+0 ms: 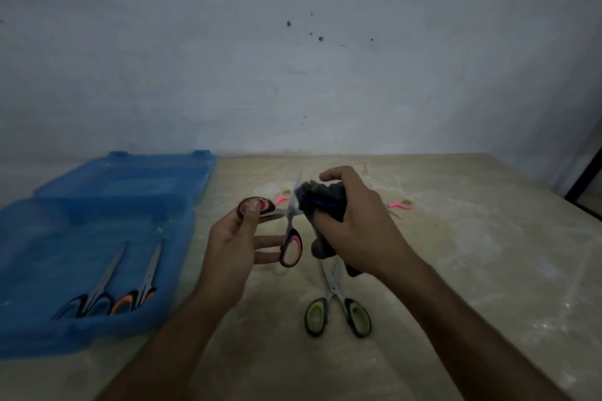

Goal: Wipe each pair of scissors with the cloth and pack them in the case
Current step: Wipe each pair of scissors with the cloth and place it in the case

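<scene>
Just right of the open case [97, 221], where two pairs already lie, the left hand [233, 247] holds the pink scissors [286, 221] spread by a handle ring so the right hand [353, 228], fingers closed around the cloth [325, 202], can reach one blade.

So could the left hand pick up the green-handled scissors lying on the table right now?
Probably not yet: the left hand is holding the open pink-handled scissors. The path to the green-handled scissors itself looks clear.
</scene>
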